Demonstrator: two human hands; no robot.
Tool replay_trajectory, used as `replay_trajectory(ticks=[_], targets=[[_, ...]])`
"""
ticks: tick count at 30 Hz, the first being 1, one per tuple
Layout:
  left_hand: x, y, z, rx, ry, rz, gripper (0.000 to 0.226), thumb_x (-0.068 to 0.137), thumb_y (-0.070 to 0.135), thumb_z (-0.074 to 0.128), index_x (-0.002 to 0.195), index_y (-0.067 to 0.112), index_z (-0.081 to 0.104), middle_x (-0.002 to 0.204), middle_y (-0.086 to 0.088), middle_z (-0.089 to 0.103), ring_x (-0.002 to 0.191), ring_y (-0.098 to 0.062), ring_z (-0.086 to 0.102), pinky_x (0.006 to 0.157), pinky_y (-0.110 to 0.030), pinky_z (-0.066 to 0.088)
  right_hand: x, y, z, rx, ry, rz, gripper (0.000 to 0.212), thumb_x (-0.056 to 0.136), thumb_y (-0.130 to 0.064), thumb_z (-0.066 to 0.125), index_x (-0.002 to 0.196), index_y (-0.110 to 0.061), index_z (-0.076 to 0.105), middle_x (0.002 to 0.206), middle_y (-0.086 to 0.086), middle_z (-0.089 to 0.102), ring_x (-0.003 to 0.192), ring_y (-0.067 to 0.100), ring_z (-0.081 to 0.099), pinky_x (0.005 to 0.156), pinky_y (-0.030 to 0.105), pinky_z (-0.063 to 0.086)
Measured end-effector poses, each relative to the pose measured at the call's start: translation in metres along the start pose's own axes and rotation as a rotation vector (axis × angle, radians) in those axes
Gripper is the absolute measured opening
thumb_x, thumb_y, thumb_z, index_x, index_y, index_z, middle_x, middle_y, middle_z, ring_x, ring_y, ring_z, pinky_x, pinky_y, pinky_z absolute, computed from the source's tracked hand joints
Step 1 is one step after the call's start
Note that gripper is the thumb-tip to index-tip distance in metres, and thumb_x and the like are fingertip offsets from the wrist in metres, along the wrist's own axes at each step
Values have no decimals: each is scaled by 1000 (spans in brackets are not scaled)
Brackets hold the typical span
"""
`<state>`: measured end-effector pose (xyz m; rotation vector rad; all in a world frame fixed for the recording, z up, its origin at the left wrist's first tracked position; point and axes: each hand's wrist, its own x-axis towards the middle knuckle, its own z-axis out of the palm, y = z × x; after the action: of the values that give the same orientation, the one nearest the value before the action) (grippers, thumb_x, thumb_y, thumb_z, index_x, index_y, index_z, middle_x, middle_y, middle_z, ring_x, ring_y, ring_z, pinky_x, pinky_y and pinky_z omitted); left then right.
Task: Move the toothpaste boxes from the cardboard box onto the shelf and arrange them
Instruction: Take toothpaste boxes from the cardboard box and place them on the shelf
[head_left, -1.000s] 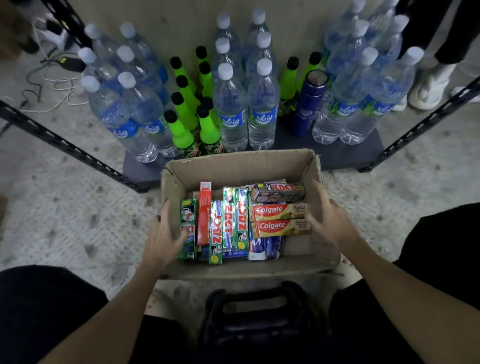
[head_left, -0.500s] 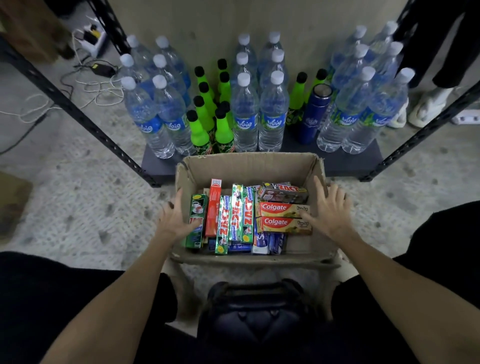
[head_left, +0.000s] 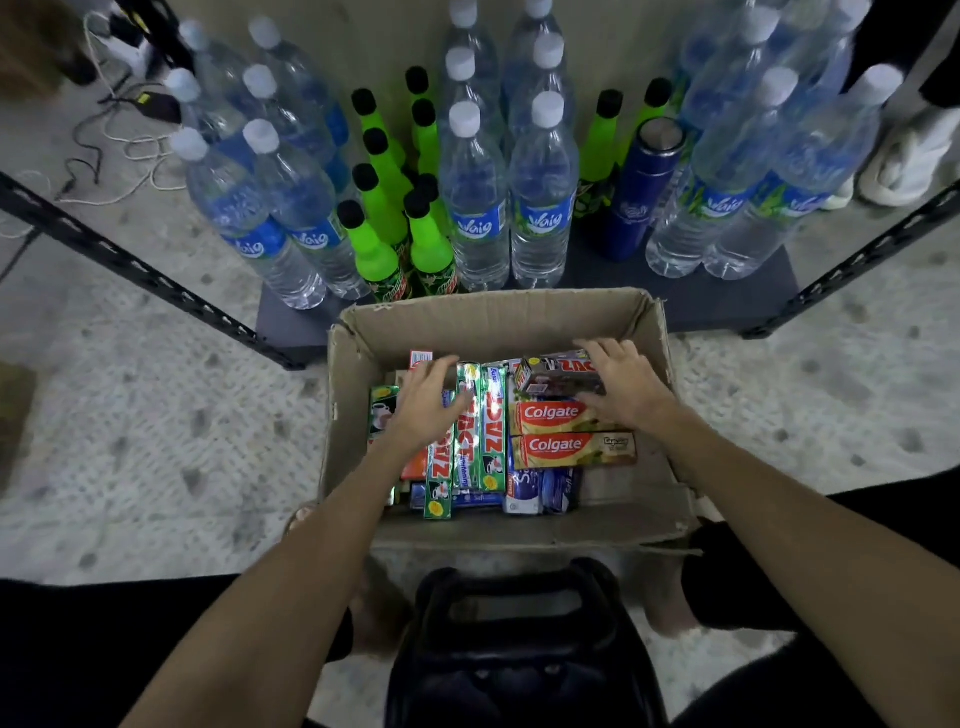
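Clear water bottles with white caps and blue labels stand in clusters, with green bottles with black caps between them. A dark blue flask stands nearby. Cables lie on the speckled floor.

The cardboard box sits before the shelf (bottles standing behind on it), toothpaste boxes lying inside.
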<state>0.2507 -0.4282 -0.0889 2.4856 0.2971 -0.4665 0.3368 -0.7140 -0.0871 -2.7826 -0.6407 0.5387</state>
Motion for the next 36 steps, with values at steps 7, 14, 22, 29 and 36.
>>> replay_trajectory(ticks=[7, 14, 22, 29, 36], targets=[[49, -3, -10, 18, -217, 15, 71, 97, 49, 62, 158, 30, 31, 153, -12, 46, 140, -32, 44, 112, -48, 40, 22, 23, 9, 49, -210, -25, 79, 93, -20, 66, 158, -31, 23, 156, 6, 41, 131, 32, 34, 114, 47, 27], [64, -4, -10, -34, -295, 20, 53, 90, 39, 76, 136, 23, 55, 135, 0, 59, 127, -20, 55, 101, -38, 48, 35, 29, 19, -9, -204, -15, 76, 92, -22, 68, 156, -30, 27, 161, 4, 31, 137, 31, 28, 118, 46, 21], [46, -6, -38, -95, -402, 46, 69, 76, 44, 86, 137, 22, 60, 129, 3, 58, 121, -16, 54, 93, -24, 42, 35, 28, 10, 72, -146, -28, 76, 88, -30, 74, 151, -27, 30, 136, 6, 46, 122, 27, 43, 106, 42, 36], [6, -4, -78, -187, -330, 181, 50, 80, 43, 85, 122, 42, 57, 123, 19, 66, 121, -7, 61, 107, -43, 48, 13, 13, -13, 125, 73, -260, 55, 87, -45, 69, 136, -31, 47, 122, -8, 59, 112, 16, 44, 94, 36, 35], [-53, 20, -150, -540, 79, 266, 38, 92, 32, 74, 128, 27, 65, 134, 7, 64, 132, -10, 55, 108, -47, 48, -26, -10, -78, 281, 388, -224, 41, 90, -58, 61, 129, -44, 62, 121, -14, 65, 109, 8, 40, 89, 40, 32]])
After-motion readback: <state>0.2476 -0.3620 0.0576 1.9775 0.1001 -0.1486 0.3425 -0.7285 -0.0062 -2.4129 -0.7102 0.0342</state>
